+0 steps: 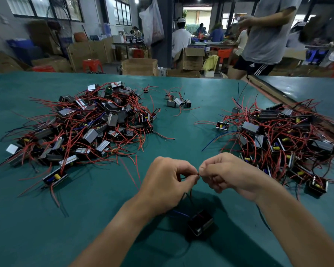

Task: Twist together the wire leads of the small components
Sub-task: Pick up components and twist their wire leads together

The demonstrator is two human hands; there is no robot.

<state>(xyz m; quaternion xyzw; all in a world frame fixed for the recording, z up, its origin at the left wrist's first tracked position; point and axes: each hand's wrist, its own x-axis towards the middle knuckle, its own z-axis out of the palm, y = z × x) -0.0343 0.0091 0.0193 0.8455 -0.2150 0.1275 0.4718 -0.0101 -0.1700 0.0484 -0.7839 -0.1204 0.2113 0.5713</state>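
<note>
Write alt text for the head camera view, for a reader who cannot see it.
Two bare hands meet over a green table: the left hand and right hand each pinch the thin wire leads of a small black component, blurred just below them. A left heap and a right heap of similar red-wired components flank them.

A green table (104,218) is filling the foreground. Beyond its far edge, cardboard boxes (139,66) are sitting on the floor, a red stool (91,64) standing to their left. A plastic bag (152,22) is hanging by a dark pillar (167,31). A person in grey (268,35) is standing at the far right corner.
</note>
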